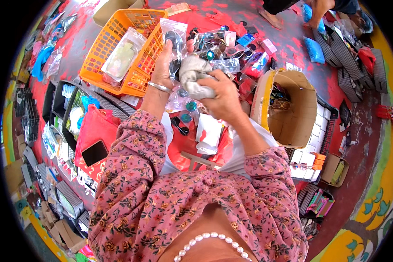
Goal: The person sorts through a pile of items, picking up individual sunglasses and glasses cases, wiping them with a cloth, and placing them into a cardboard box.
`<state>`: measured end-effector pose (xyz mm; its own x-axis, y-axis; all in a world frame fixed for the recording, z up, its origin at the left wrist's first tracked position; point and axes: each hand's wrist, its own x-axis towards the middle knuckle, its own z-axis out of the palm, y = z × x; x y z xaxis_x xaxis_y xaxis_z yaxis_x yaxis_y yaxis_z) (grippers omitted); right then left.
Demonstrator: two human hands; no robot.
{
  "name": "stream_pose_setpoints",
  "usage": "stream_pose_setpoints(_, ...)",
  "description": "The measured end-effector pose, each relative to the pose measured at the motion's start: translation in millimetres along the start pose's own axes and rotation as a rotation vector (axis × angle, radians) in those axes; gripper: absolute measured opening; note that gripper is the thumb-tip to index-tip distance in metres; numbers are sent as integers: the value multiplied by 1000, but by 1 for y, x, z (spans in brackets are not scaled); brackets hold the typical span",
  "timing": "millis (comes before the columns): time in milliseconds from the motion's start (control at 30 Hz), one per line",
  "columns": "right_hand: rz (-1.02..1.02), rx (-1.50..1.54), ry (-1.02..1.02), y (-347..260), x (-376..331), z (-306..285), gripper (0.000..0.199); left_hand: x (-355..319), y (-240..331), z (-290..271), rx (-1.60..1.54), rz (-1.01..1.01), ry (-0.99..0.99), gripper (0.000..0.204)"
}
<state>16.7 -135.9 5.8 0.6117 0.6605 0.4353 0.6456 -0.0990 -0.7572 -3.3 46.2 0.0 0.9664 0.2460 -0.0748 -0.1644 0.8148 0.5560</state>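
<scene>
My left hand [163, 67] is closed around a clear plastic sleeve [174, 32] with what look like dark sunglasses in it. In my right hand [222, 98] is a bunched pale grey cloth [197, 78], gripped just right of the sleeve; whether it touches the lenses is hidden. Just beyond both hands lies a pile of bagged sunglasses [214, 41], some with teal round stickers. Below my wrists, a dark pair of sunglasses [179, 125] rests beside white packets [209, 134] on red sheeting.
An orange plastic basket [150, 72] with a clear bag inside stands at the left. At the right is an open cardboard box [299, 126] with glasses in it. A phone [94, 153] lies on red fabric at the lower left. Another person's foot [271, 19] shows at the top.
</scene>
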Motion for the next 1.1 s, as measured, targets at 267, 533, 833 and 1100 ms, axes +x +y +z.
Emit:
stream_pose_setpoints(267, 446, 688, 650, 24, 22, -52, 20, -6, -22, 15, 31, -154, -88, 51)
stream_pose_setpoints(533, 188, -183, 156, -5, 12, -14, 44, -15, -56, 7, 90, -237, -79, 51)
stream_pose_setpoints(833, 644, -464, 283, 35, 17, -51, 33, -28, -30, 49, 89, -74, 65, 52)
stream_pose_setpoints(1100, 145, -140, 224, 9, 18, -23, 36, -13, -26, 8, 310, -270, 236, 50)
